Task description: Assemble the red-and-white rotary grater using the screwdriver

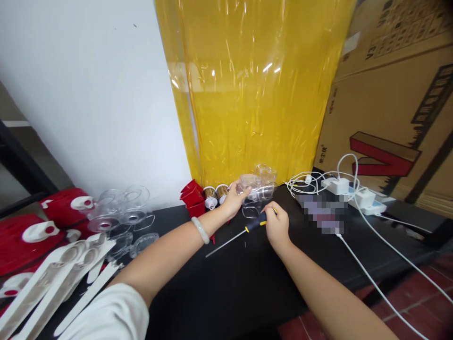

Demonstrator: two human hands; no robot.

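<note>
The left hand is reaching across the black table, its grip closing around a clear plastic piece in front of the yellow plastic curtain. More clear plastic parts are sitting right behind and beside that piece (their outlines are blending together, so I cannot tell exactly where one is ending). The right hand is holding a screwdriver by its dark blue and yellow handle, the grip wrapping around the handle's rear end. The screwdriver's long shaft is slanting toward the left forearm and the near edge, its tip pointing away from the clear plastic piece. A tiny thin bit is lying on the table near the shaft. A pale bracelet is circling the left wrist. Just left of the left hand, red containers are standing beside gold-toned cylinders with white ends. Farther left, round clear parts are resting in a cluster next to red-and-white pieces and long white parts. On the right, white cables are running around plugged-in chargers near a leaning cardboard box.
</note>
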